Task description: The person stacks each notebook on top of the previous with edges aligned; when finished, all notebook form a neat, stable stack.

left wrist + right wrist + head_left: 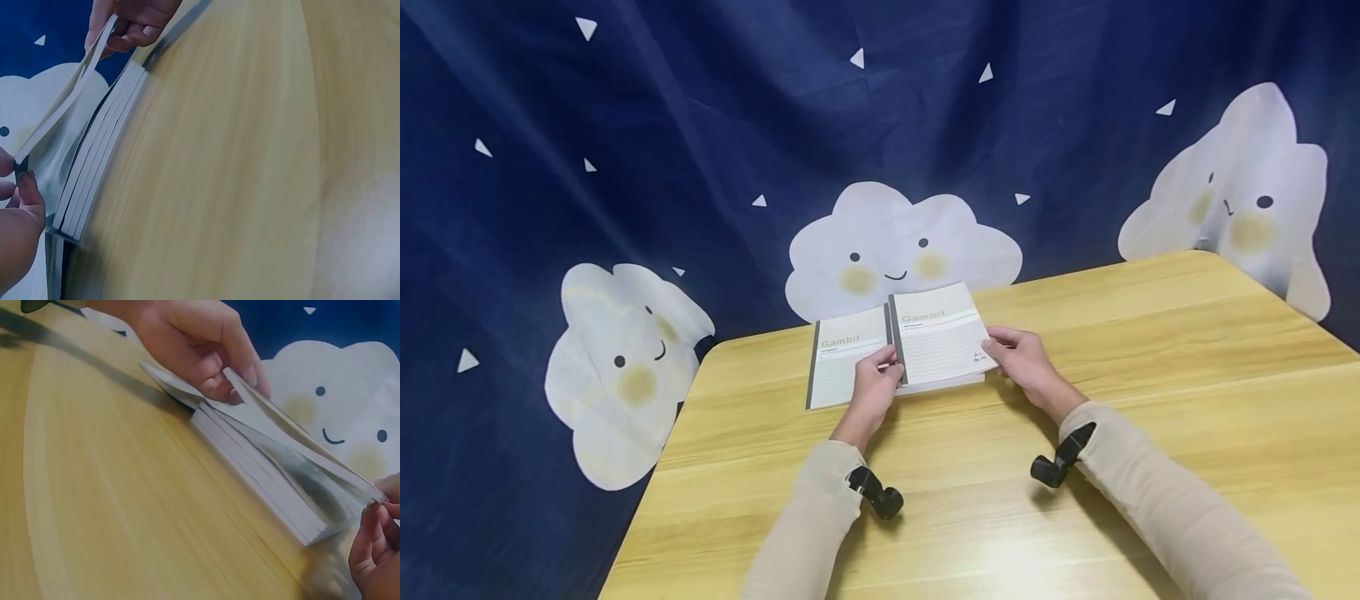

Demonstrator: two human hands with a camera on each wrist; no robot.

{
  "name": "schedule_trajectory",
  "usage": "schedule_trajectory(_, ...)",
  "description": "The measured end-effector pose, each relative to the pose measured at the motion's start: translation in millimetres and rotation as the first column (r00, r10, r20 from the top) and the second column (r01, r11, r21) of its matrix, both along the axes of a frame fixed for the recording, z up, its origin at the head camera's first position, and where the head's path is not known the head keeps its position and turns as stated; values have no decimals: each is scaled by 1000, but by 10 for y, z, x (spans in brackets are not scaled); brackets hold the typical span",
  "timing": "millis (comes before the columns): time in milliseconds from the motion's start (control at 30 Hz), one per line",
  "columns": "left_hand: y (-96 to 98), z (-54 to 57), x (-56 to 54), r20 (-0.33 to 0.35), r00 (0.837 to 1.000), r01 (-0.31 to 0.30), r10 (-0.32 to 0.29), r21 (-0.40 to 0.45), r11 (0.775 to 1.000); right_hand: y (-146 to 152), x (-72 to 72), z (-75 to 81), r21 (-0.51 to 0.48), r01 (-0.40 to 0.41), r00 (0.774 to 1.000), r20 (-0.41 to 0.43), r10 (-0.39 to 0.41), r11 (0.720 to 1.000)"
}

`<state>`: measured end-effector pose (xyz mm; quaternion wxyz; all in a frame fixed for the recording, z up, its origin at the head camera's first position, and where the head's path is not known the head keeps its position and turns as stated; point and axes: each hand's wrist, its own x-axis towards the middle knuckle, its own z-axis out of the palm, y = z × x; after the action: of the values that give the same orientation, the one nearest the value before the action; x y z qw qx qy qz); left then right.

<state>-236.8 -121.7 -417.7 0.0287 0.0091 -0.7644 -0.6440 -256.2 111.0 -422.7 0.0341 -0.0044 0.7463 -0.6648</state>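
Both hands hold a notebook (942, 329) with a pale cover, dark spine and "Gambit" lettering, raised and tilted over a stack of notebooks (103, 150). My left hand (877, 383) pinches its spine side near the lower corner. The right hand (1024, 362) grips the opposite edge, thumb on the cover and fingers behind. In the right wrist view the raised notebook's page edges (294, 447) show, with a gap above the stack (250, 472). Another matching notebook (842, 358) lies flat just left of the stack, partly behind the left hand.
The wooden table (970, 500) extends toward me and to both sides. Behind its far edge hangs a dark blue curtain (715, 108) printed with white clouds and triangles. Black straps with small devices (880, 496) sit on both wrists over beige sleeves.
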Motion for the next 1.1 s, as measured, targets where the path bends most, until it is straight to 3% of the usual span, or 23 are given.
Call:
schedule_trajectory(167,-59,-36,-31,-25,999,-44,43,-70,997,-84,-30,-24,5,16,1000,7,-16,1000)
schedule_trajectory(467,-122,-92,-82,-31,998,-66,62,-163,984,-218,-62,-65,69,73,997,-44,-70,995)
schedule_trajectory(833,-132,-130,-124,-59,995,-94,79,-312,945,-256,-111,-131,205,103,991,-102,-84,973)
schedule_trajectory(1100,-152,-164,-93,-72,996,-70,44,-399,914,-252,-99,-165,298,132,977,-199,-74,945)
